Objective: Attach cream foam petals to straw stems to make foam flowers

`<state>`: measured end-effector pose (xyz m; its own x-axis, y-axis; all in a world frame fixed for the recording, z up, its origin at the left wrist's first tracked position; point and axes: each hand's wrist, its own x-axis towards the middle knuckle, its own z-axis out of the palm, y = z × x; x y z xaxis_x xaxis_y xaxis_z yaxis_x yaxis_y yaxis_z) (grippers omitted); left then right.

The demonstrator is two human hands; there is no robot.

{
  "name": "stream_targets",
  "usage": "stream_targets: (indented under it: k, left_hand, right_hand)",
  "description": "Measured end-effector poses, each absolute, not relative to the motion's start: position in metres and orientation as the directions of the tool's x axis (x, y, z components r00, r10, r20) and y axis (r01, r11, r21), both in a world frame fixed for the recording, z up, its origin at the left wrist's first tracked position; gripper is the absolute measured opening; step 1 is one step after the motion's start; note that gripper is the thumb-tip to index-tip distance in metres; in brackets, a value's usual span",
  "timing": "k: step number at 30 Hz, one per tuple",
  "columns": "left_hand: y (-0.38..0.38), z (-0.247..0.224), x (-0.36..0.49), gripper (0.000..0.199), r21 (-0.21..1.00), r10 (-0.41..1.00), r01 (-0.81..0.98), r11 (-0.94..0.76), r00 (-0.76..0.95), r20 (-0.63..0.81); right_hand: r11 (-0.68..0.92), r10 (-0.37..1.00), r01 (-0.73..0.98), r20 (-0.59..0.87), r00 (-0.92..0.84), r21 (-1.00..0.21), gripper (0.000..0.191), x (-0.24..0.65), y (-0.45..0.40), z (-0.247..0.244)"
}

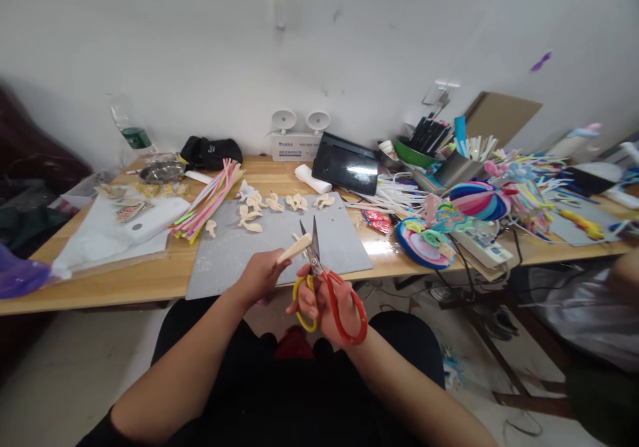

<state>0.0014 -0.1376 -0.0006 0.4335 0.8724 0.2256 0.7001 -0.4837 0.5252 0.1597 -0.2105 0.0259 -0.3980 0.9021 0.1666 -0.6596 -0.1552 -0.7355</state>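
My left hand (pixel 260 277) is closed on a cream fuzzy strip (pixel 293 249), which looks like pipe cleaner and points up to the right. In my right hand (pixel 327 308) are scissors (pixel 314 261) with one red and one yellow handle loop, fingers through the loops. Their blades stand a little apart, tips pointing away from me, right at the strip's end. Whether the blades touch the strip I cannot tell. Beyond both hands lies a grey cutting mat (pixel 219 261) with several curled cream pieces (pixel 249 217) along its far part.
Left of the mat are a bundle of coloured pipe cleaners (pixel 212 201) and a white plastic bag (pixel 124 234). A black tray-like object (pixel 346 162) leans near the wall. Cables, craft pieces and a power strip (pixel 482 249) crowd the right side. Another person's arm (pixel 626 277) shows at far right.
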Motion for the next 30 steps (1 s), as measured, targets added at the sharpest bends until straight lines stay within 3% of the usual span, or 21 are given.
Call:
stream_targets:
  k: [3, 15, 21, 30]
  left_hand:
    - [-0.138, -0.005, -0.001, 0.036, 0.509, 0.866, 0.702, -0.498, 0.433, 0.250]
    - [-0.135, -0.008, -0.008, 0.038, 0.408, 0.876, 0.776, -0.481, 0.447, 0.182]
    - [-0.134, -0.012, -0.007, 0.037, 0.363, 0.875, 0.797, -0.483, 0.440, 0.199]
    - [-0.128, -0.020, -0.005, 0.037, 0.361, 0.872, 0.794, -0.489, 0.450, 0.193]
  right_hand:
    - [-0.161, 0.902, -0.654, 0.159, -0.401, -0.739, 0.054, 0.156, -0.213, 0.026]
    - [-0.152, 0.928, -0.387, 0.003, -0.372, -0.909, 0.015, 0.166, -0.214, 0.024]
    - [-0.171, 0.935, -0.265, -0.072, -0.346, -0.949, 0.014, 0.167, -0.214, 0.027]
    - [-0.152, 0.948, -0.229, -0.076, -0.310, -0.961, 0.018, 0.169, -0.206, 0.012]
